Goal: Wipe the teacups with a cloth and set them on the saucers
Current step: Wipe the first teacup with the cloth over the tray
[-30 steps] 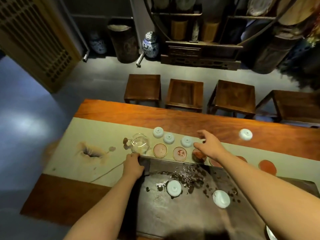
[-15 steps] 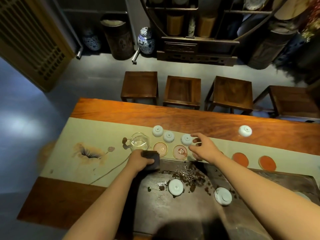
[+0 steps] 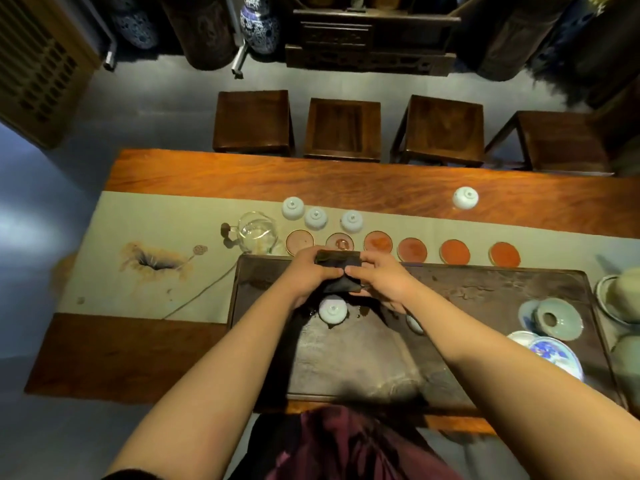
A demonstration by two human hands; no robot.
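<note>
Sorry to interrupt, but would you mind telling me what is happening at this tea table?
A person holds a dark cloth in both hands, left hand and right hand, above the tea tray. Six saucers lie empty in a row; three upturned teacups wait behind them.

I find no readable text, label, brand, number or sign anywhere in my head-camera view. The table runner carries only a painted lotus motif, and the blue-and-white jar on the floor shows only a pattern, no characters I can make out.
</note>
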